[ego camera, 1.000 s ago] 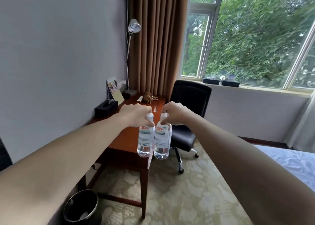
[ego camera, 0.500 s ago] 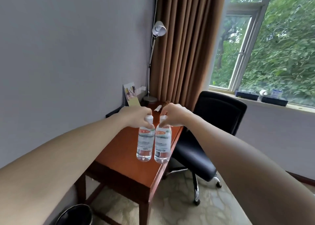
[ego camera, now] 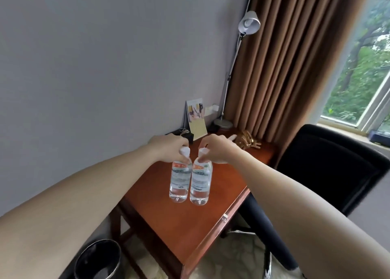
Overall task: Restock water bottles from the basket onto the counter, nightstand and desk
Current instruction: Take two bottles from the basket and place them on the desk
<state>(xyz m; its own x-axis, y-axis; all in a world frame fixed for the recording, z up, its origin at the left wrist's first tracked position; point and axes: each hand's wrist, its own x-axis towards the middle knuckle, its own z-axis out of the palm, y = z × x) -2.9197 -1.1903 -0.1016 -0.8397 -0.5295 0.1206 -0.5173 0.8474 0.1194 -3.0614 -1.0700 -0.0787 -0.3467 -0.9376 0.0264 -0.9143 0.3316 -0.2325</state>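
Water bottle (ego camera: 179,181), clear plastic, white-capped, hangs from my left hand (ego camera: 168,150); identical second bottle (ego camera: 200,183) from my right hand (ego camera: 219,152). Fingers pinch each cap. I read both axes vertical, bases just above red-brown wooden desk (ego camera: 190,232).

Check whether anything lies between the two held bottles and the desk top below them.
Nothing visible does. The left hand and right hand hold the left bottle and right bottle by their caps over bare desk wood; the black box, lamp base and gold ornament sit farther back.
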